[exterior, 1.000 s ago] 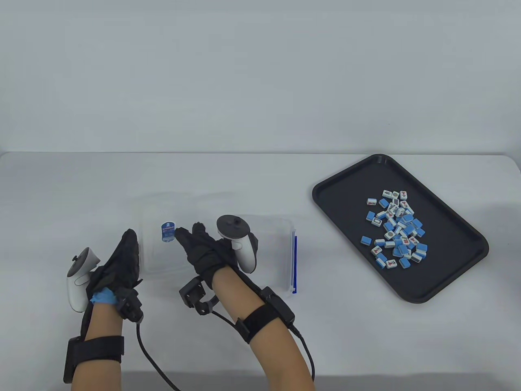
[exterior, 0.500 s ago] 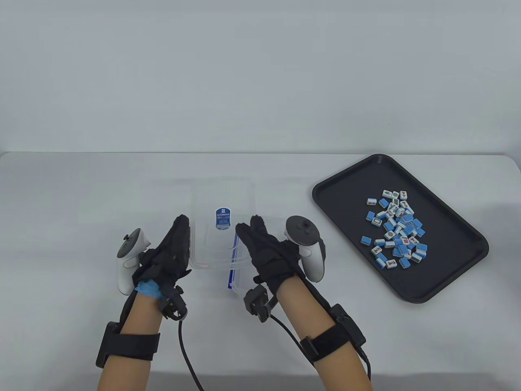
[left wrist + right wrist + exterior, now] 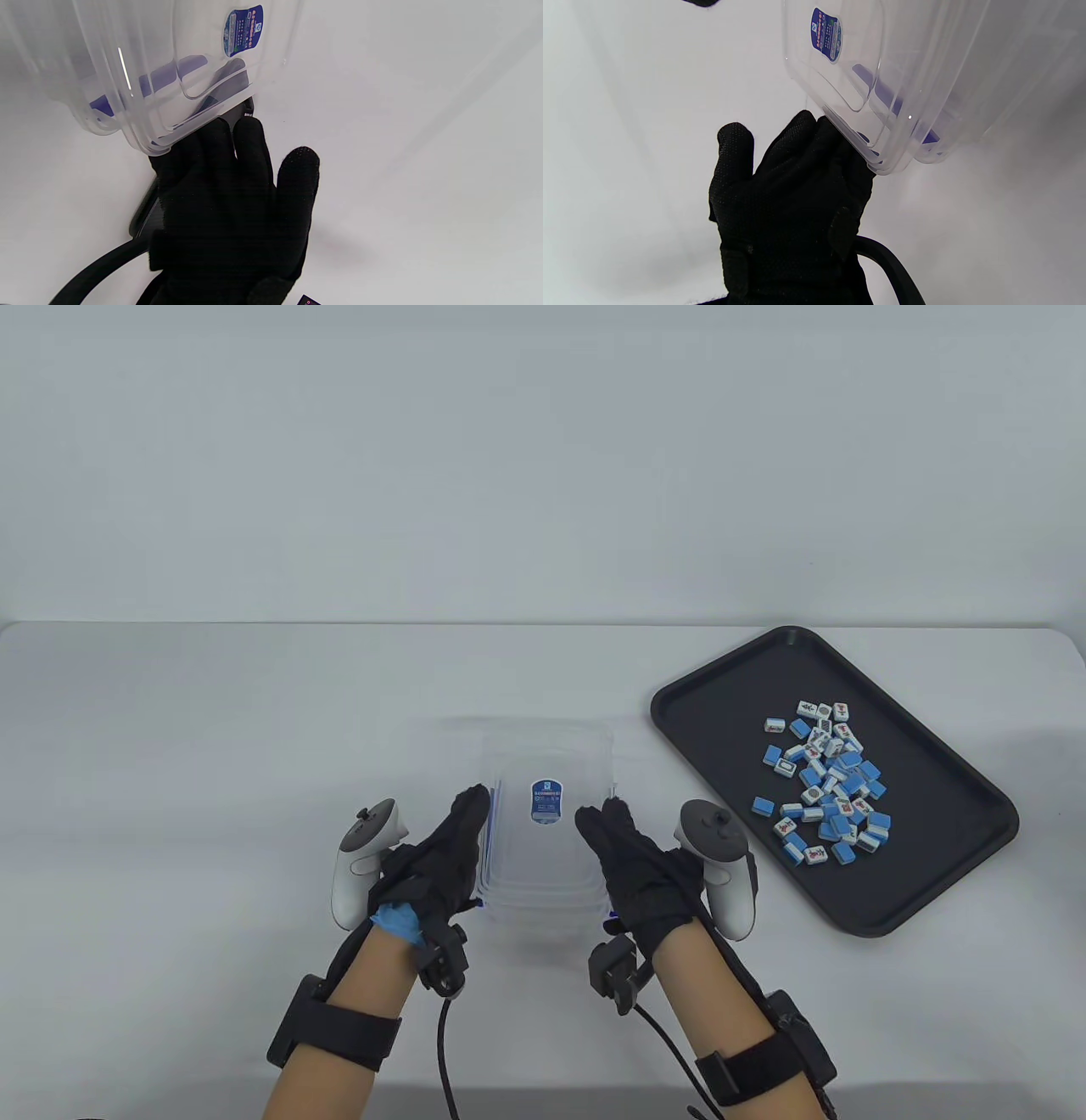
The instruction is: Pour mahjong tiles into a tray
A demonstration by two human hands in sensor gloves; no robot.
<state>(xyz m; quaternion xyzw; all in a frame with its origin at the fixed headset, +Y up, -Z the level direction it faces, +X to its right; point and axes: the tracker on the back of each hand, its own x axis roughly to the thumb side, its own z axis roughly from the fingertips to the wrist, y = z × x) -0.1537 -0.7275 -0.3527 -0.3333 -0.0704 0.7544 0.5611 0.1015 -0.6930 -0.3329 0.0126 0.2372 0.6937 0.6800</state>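
A clear plastic box (image 3: pixel 543 857) with a blue label sits between my hands at the table's front middle. My left hand (image 3: pixel 441 857) presses flat on its left side and my right hand (image 3: pixel 636 865) on its right side. The left wrist view shows the box (image 3: pixel 169 63) against the left hand's fingers (image 3: pixel 237 169), and the right wrist view shows the box (image 3: pixel 903 76) against the right hand's fingers (image 3: pixel 806 161). No tiles show inside the box. The black tray (image 3: pixel 679 704) at the right holds a heap of blue-and-white mahjong tiles (image 3: pixel 827 780).
A clear lid with a blue seal (image 3: pixel 490 831) lies under the box and shows through it. The tray lies askew, close to the table's right edge. Cables trail from both wrists toward the table's front edge.
Both hands have moved to the right with the clear box between them, from the left of the table to over the lid. The tray and tiles have not moved.
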